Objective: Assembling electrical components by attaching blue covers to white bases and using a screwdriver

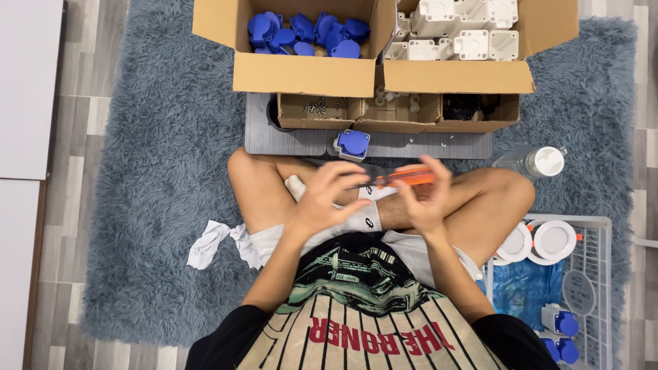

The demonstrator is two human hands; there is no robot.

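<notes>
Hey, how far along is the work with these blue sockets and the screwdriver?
Done: a few blue-lidded sockets lie in the wire basket. In hand: the right hand holds an orange screwdriver, the left hand is beside it, and one socket waits on the grey board. Left: boxes of blue lids and white housings remain well stocked.

Motion-blurred hands [373,195], half-hidden orange screwdriver [404,178], basket [606,226] cut by edge.
</notes>
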